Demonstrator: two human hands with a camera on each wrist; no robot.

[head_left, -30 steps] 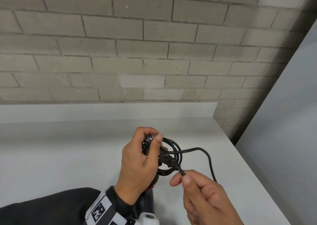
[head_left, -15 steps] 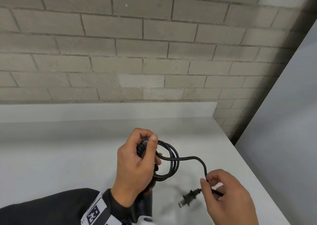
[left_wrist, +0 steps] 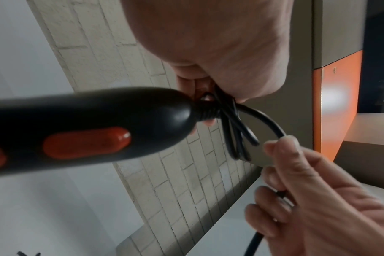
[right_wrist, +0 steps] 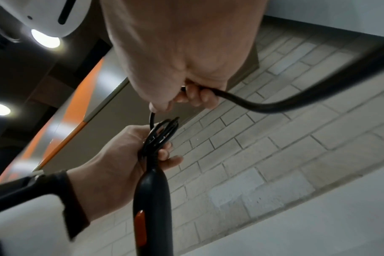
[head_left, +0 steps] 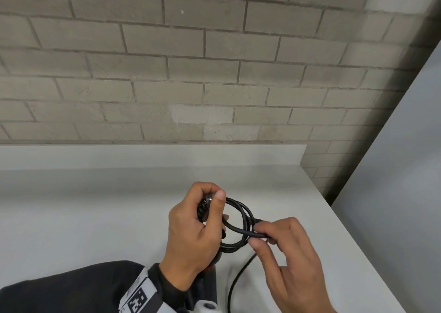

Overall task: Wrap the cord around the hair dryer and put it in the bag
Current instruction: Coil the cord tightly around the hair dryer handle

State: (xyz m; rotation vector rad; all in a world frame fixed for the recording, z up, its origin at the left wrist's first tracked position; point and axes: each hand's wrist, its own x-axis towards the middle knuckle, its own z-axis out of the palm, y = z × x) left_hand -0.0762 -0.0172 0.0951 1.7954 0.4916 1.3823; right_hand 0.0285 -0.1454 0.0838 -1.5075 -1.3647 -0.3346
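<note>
My left hand (head_left: 198,226) grips the end of the black hair dryer handle (left_wrist: 88,128) together with a small coil of black cord (head_left: 238,224), held above the white counter. The handle has red-orange buttons (right_wrist: 141,228) and points down toward me. Just right of the coil, my right hand (head_left: 279,238) pinches the free length of cord (right_wrist: 241,102) between thumb and fingers. The rest of the cord (head_left: 235,286) hangs down below that hand. The plug and the dryer's body are hidden. No bag is in view.
A white counter (head_left: 83,217) with a low back lip runs under the hands, ending at a right edge near a grey panel (head_left: 393,193). A pale brick wall (head_left: 191,74) stands behind. Dark sleeves with a marker band (head_left: 138,300) show at the bottom left.
My right hand has come up and left from the counter's right side to the coil, bringing the cord with it. The plug has dropped out of sight. The left hand holds still.
</note>
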